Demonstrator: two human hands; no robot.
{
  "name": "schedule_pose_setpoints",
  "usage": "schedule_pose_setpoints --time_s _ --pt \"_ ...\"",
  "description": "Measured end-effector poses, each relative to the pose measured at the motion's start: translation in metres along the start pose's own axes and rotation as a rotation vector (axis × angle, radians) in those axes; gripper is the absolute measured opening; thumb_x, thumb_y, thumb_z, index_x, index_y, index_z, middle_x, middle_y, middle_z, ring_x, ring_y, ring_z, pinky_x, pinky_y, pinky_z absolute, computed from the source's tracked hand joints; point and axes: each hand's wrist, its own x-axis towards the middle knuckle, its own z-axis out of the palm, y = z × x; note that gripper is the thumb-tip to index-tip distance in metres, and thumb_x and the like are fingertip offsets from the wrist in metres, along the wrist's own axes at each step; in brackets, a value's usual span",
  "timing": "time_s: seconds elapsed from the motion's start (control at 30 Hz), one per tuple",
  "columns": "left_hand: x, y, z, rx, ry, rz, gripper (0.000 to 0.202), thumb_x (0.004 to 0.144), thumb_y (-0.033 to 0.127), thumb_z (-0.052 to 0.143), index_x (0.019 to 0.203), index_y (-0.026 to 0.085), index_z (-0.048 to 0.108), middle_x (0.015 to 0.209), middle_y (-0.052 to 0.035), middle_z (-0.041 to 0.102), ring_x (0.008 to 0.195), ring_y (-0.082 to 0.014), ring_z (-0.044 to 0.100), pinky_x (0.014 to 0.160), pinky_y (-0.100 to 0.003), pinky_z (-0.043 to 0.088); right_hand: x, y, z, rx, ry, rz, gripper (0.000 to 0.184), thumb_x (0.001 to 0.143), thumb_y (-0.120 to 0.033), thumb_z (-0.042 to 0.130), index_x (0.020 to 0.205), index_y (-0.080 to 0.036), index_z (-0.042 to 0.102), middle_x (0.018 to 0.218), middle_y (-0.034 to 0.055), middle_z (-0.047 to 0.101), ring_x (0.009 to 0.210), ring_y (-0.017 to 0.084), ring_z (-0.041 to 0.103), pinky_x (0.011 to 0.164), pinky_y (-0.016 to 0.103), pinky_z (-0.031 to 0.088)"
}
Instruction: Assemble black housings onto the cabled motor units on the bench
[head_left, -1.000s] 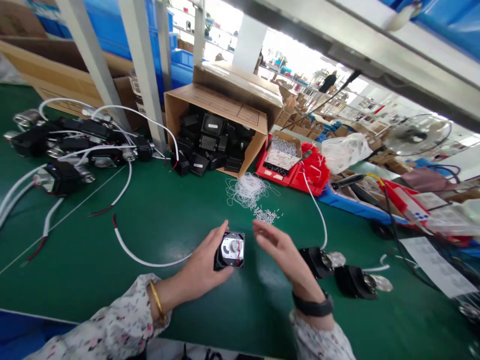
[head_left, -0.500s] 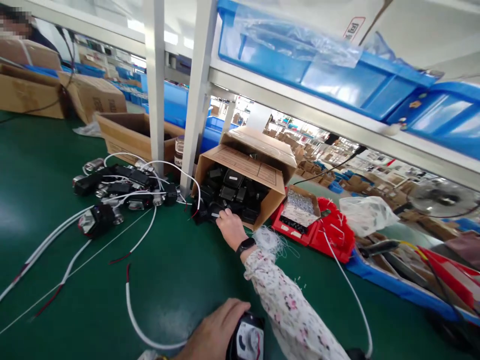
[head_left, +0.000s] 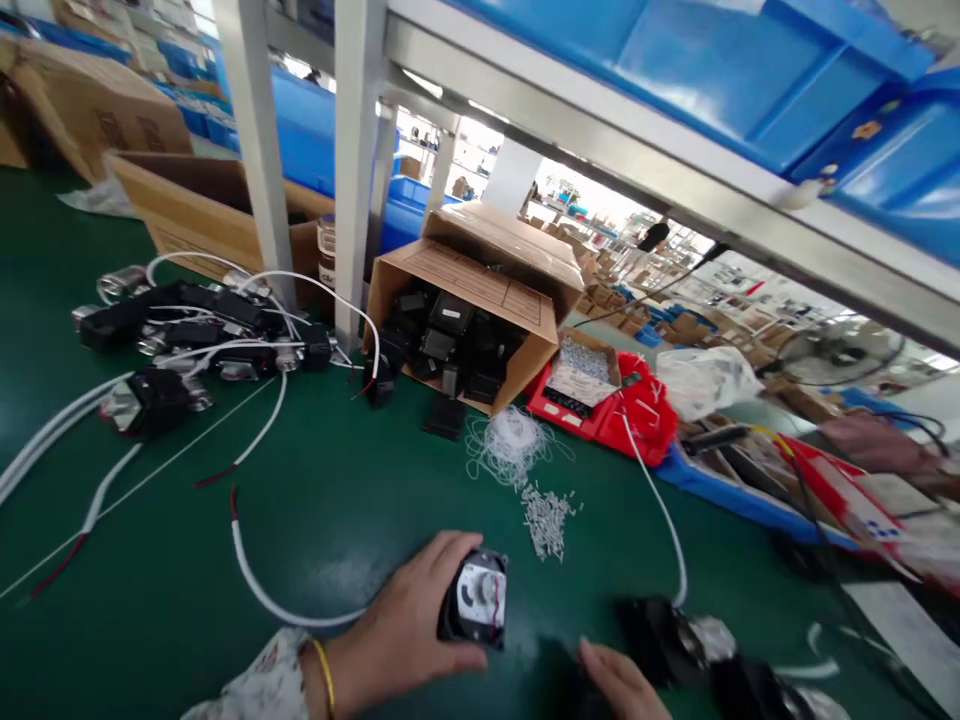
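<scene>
Person's left hand [head_left: 420, 618] grasps black square housing [head_left: 475, 602] with white inner plate; right hand [head_left: 621, 684] sits near black lamp fitting [head_left: 661, 640], can't tell if gripping.

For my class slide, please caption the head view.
Left hand holding a black-cased unit, small loose parts scattered beyond.

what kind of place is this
Probably a factory assembly workshop: a green workbench holds a pile of small screws, a carton of black housings, and wired lamp-like units.
</scene>
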Motion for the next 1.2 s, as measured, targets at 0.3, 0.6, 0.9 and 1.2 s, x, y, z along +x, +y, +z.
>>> schedule_pose_setpoints --time_s 0.3,0.6,0.9,1.2 --pt "-0.003 -0.002 0.009 -0.012 0.047 -0.026 0.095 0.055 0.024 0.081 0.135 0.025 0.029 0.133 -0.0079 0.045 0.121 -0.0282 0.044 0.104 -0.04 0.034 -0.046 0.025 0.033 -0.498 0.052 -0.444 0.081 0.073 -0.045 0.066 0.141 -0.024 0.028 0.143 0.0124 0.028 0.131 0.038 0.021 0.104 0.055 0.023" --pt "-0.003 -0.008 0.013 -0.117 0.1 -0.023 0.096 0.051 0.022 0.083 0.13 0.024 0.03 0.126 -0.0078 0.052 0.114 -0.026 0.052 0.096 -0.038 0.043 -0.039 -0.03 0.049 -0.275 0.186 -0.669 0.083 0.064 -0.044 0.076 0.129 -0.02 0.031 0.123 0.0138 0.042 0.115 0.033 0.043 0.097 0.05 0.039" --pt "-0.005 -0.009 0.011 -0.054 0.163 0.17 0.104 0.059 0.032 0.081 0.141 0.026 0.018 0.141 -0.0111 0.034 0.128 -0.0275 0.037 0.108 -0.044 0.032 -0.015 -0.09 0.076 -0.234 -0.052 -0.872 0.073 0.082 -0.061 0.046 0.138 -0.018 0.027 0.137 0.0148 0.033 0.128 0.033 0.026 0.107 0.053 0.023" --pt "-0.004 -0.004 0.007 0.198 0.141 0.272 0.077 0.068 0.035 0.073 0.133 0.026 0.033 0.131 -0.01 0.043 0.123 -0.0277 0.04 0.104 -0.046 0.034 -0.047 -0.055 0.106 0.91 -0.268 -0.022 0.043 0.083 -0.045 0.059 0.114 -0.016 0.051 0.11 0.0104 0.055 0.088 0.019 0.056 0.073 0.031 0.049"
